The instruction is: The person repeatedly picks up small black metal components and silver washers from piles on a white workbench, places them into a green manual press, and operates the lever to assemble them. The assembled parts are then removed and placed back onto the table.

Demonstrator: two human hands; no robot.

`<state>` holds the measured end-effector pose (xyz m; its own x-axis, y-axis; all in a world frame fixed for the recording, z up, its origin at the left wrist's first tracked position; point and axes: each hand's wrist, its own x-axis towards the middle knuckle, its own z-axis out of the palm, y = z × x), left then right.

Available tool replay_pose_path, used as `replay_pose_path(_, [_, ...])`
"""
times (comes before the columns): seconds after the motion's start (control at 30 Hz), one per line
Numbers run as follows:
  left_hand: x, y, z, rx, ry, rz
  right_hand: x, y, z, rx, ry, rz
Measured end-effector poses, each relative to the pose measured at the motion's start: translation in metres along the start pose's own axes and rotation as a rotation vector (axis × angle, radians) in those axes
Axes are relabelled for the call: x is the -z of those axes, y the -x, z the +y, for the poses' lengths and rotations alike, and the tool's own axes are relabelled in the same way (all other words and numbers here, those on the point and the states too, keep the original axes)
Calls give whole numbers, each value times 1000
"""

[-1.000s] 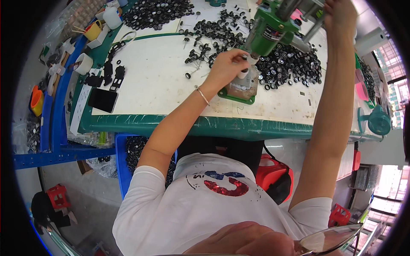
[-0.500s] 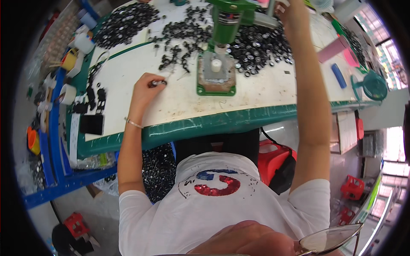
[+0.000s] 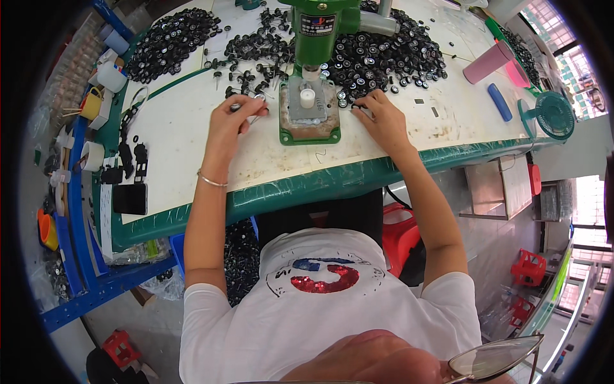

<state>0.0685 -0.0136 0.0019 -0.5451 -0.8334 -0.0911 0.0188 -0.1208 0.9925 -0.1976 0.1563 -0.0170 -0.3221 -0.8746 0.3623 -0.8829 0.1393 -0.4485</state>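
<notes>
My left hand, bangle on its wrist, is closed around small black wheels with thin metal axles, just left of a green hand press. On the press base, a grey metal plate carries a short white round post right under the ram; no wheel shows on it. My right hand is to the right of the base, at the near edge of a heap of black wheels. Its thumb and forefinger pinch a small black piece that looks like one of these wheels, mostly covered by the fingers.
Wheels on axles lie scattered left of the press, beyond them another dark heap. A phone and black straps lie at the left. A pink cup, a blue bar and a green fan stand at the right.
My right hand has come down from the press lever to the near edge of the wheel heap. My left hand has moved slightly up and right, toward the press, still holding its wheels.
</notes>
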Motion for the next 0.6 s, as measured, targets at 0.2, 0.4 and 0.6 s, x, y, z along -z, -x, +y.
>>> replay_pose_path(0.2, [-20,-17,-9,-39,205,-95,0,-14,-12,144,32,45])
replay_pose_path(0.4, [-48,-17,-9,-50,246,48,-17,-25,-8,298,159,71])
replay_pose_path(0.6, [-54,-15,-2,-178,38,78,-10,-43,-34,-28,-542,32])
